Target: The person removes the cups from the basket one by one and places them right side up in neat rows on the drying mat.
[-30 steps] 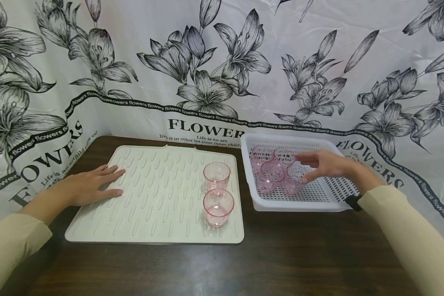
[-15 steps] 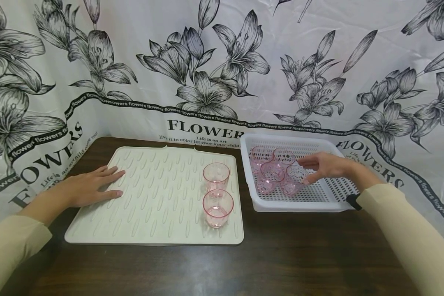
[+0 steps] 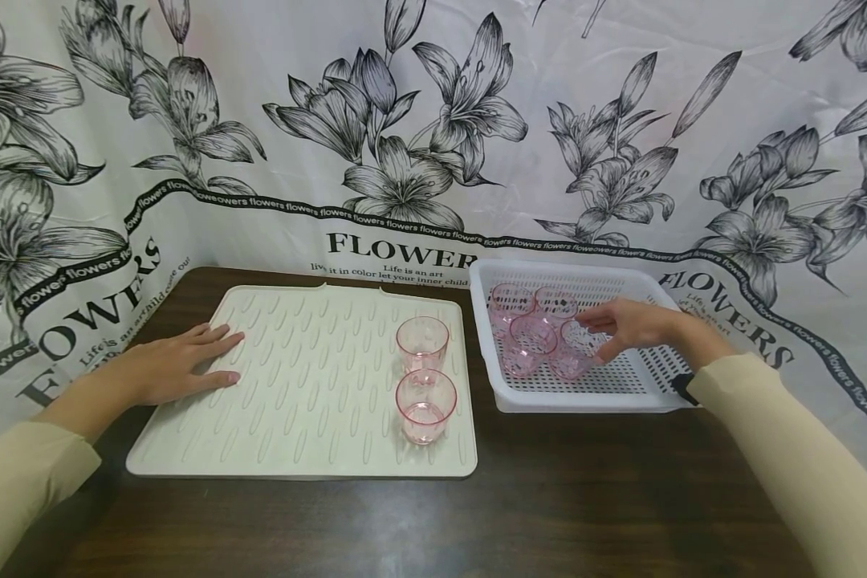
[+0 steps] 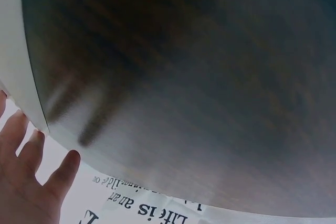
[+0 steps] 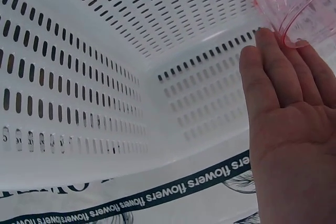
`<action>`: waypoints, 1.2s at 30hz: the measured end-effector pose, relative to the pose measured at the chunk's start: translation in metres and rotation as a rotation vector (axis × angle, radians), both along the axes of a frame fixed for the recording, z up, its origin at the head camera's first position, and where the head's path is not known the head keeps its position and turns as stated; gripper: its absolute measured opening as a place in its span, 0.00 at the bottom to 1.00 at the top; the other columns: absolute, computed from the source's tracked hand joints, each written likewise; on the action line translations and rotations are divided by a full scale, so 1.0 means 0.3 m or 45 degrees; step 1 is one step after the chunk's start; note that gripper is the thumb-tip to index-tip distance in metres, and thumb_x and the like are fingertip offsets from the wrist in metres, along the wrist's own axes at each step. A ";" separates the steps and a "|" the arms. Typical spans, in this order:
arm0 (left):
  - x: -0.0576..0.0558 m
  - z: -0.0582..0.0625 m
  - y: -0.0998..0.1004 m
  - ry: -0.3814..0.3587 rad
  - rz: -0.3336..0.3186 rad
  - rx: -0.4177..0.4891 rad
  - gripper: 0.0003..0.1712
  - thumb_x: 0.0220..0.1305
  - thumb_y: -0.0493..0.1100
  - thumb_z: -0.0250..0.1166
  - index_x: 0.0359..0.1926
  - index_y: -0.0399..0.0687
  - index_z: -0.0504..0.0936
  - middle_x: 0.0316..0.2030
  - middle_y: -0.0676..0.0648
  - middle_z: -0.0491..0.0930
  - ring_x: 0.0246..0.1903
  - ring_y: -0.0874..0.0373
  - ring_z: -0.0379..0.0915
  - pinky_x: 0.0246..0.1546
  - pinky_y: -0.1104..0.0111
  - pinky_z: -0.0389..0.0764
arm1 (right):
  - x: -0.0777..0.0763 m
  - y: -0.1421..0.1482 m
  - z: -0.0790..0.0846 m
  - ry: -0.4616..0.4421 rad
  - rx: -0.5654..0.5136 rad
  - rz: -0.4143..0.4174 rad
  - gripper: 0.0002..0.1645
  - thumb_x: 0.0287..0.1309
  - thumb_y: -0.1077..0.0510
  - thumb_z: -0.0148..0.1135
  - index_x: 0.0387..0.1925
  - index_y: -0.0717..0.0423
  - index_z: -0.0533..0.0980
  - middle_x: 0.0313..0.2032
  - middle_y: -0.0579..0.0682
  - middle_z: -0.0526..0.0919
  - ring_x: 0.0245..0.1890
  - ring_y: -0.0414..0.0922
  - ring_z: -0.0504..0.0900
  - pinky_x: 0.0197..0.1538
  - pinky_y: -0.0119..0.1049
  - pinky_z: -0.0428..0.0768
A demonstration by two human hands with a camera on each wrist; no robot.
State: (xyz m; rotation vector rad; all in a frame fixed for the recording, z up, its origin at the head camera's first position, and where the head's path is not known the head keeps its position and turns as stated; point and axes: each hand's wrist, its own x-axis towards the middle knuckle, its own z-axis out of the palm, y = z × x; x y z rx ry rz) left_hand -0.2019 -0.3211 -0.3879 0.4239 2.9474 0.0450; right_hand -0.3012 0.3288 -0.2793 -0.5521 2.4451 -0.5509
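Several clear pink cups (image 3: 531, 341) stand together in the left part of a white perforated basket (image 3: 502, 385). My right hand (image 3: 639, 325) is over the basket, its fingers and thumb at the rim of the front-right cup (image 3: 569, 360). In the right wrist view its fingers (image 5: 281, 69) look nearly straight and meet the cup's rim (image 5: 294, 11); the thumb is hard to make out there. My left hand (image 3: 177, 365) rests flat on the left edge of a cream ridged mat (image 3: 296, 377). Two pink cups (image 3: 425, 409) stand upright near the mat's right edge.
A dark wooden table (image 3: 592, 490) lies under the mat and basket. A white cloth (image 3: 260, 233) printed with black flowers hangs behind and at the sides. The basket's raised wall (image 5: 73, 72) stands beside my right hand.
My right hand has shifted very slightly at the front-right cup, its thumb moving a little rightward. The left hand, the mat and its two cups have stayed put.
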 end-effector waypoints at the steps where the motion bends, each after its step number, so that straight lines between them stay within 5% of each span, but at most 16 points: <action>1: 0.001 0.001 0.000 0.002 0.000 0.000 0.49 0.66 0.74 0.50 0.76 0.48 0.60 0.72 0.33 0.59 0.70 0.28 0.52 0.51 0.29 0.65 | 0.000 -0.001 -0.001 0.005 0.003 0.006 0.53 0.47 0.60 0.76 0.70 0.74 0.59 0.68 0.72 0.62 0.69 0.68 0.62 0.66 0.58 0.65; 18: 0.001 0.008 0.003 -0.021 0.010 0.015 0.49 0.66 0.75 0.50 0.75 0.47 0.60 0.72 0.32 0.58 0.70 0.28 0.51 0.52 0.29 0.65 | 0.007 -0.009 0.008 0.191 0.037 0.028 0.50 0.47 0.56 0.78 0.67 0.72 0.65 0.62 0.72 0.72 0.63 0.67 0.72 0.62 0.59 0.71; 36: 0.001 0.004 0.003 -0.016 0.006 0.020 0.50 0.66 0.75 0.50 0.75 0.47 0.60 0.72 0.32 0.58 0.69 0.27 0.51 0.53 0.29 0.65 | 0.050 -0.010 0.122 0.343 -0.038 0.034 0.48 0.50 0.54 0.77 0.67 0.70 0.66 0.60 0.70 0.75 0.64 0.67 0.71 0.62 0.58 0.70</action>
